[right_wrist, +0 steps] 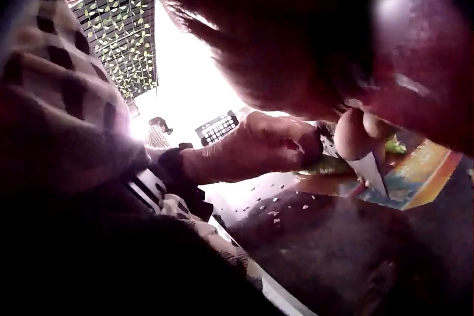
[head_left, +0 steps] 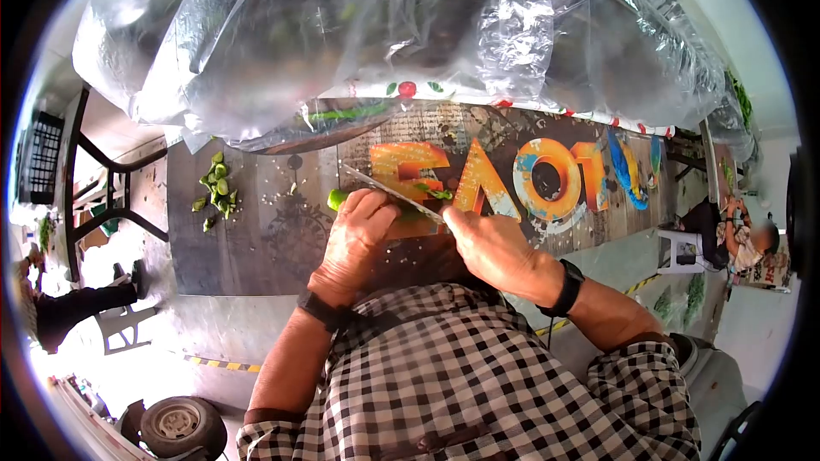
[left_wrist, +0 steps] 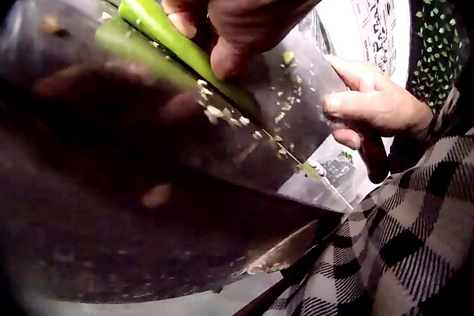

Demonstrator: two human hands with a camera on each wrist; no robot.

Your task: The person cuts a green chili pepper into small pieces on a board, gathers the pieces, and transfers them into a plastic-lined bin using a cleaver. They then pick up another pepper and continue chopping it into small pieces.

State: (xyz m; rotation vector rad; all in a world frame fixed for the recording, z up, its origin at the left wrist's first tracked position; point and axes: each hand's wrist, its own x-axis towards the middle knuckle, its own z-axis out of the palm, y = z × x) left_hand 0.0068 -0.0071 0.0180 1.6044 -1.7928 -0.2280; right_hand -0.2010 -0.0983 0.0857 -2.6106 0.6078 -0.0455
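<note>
In the head view my left hand (head_left: 359, 235) holds a green pepper (head_left: 336, 199) down on the dark table. My right hand (head_left: 491, 248) grips a knife (head_left: 384, 188) by its handle, the blade slanting across in front of the left fingers. The left wrist view shows the green pepper (left_wrist: 159, 25) lying along the broad, shiny blade, which mirrors it. Pale seeds stick near the blade's edge. A cut green piece (head_left: 437, 192) lies beyond the knife. Further left sits a pile of green pepper pieces (head_left: 219, 188). The handle is mostly hidden under my right fingers in the head view.
Clear plastic sheeting (head_left: 342, 43) covers a bulky heap along the table's far side. Orange letters decorate the printed tabletop (head_left: 256, 248), with scattered seeds. One person (head_left: 743, 239) sits far right; another's legs (head_left: 85, 307) show at left. A wheel (head_left: 181, 427) is at lower left.
</note>
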